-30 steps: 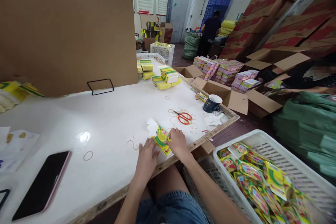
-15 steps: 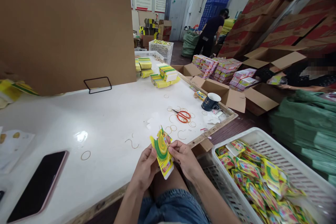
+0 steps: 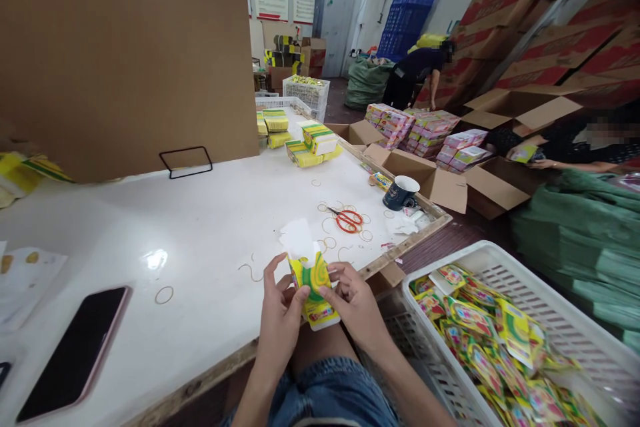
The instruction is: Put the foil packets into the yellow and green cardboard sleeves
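Between my two hands, over my lap at the table's front edge, is a small yellow and green cardboard box [image 3: 315, 280] with white flaps standing up at its far end. My left hand [image 3: 283, 303] grips its left side, thumb on the front face. On the right side, my right hand [image 3: 353, 300] holds it with the thumb pressed near the lower front. Whether anything is inside the box is hidden. Beyond it on the white table [image 3: 215, 220] lie orange-handled scissors [image 3: 349, 220] among several loose rubber bands [image 3: 327, 245].
A white basket [image 3: 487, 253] of yellow packets stands at my right. A dark mug [image 3: 401, 193] is near the table's right edge, a phone [image 3: 75, 353] at left. Stacked yellow boxes [image 3: 320, 138] sit farther back. A large cardboard sheet [image 3: 130, 60] rises at left. Two people work beyond.
The box has turned more face-on to me and its shape has opened out, with white flaps now showing at the far end. My left fingers have shifted up its side.
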A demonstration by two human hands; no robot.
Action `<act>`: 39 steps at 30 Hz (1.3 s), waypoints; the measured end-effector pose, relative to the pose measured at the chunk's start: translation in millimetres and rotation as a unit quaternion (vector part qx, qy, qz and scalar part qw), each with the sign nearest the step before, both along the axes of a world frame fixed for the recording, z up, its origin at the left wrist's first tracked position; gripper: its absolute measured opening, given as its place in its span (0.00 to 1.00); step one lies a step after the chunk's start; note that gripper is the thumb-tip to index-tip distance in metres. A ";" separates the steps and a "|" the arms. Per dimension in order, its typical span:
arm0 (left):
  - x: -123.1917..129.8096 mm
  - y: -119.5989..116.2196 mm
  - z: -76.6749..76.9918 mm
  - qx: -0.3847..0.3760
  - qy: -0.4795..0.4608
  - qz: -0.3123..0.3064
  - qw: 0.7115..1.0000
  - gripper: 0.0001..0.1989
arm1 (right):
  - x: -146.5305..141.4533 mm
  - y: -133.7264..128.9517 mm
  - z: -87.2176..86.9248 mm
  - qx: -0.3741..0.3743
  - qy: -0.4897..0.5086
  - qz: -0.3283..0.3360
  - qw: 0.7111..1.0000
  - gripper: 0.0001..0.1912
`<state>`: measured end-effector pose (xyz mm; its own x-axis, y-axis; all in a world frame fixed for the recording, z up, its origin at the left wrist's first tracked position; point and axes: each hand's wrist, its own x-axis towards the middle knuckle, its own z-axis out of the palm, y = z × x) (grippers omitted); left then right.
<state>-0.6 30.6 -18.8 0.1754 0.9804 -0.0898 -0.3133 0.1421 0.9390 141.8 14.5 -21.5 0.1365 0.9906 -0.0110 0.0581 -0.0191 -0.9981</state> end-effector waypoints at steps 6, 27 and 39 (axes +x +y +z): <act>-13.5 -5.8 7.5 -0.004 -0.006 -0.138 0.990 0.23 | 21.7 2.2 17.6 0.023 0.066 0.147 0.987 0.18; -0.4 -8.5 1.9 -0.022 0.022 -0.152 0.988 0.23 | 29.2 1.4 27.8 -0.039 -0.124 0.138 0.982 0.19; 4.4 -9.3 9.4 -0.057 -0.039 -0.149 0.986 0.24 | 20.5 1.1 17.2 0.051 -0.142 0.062 0.987 0.13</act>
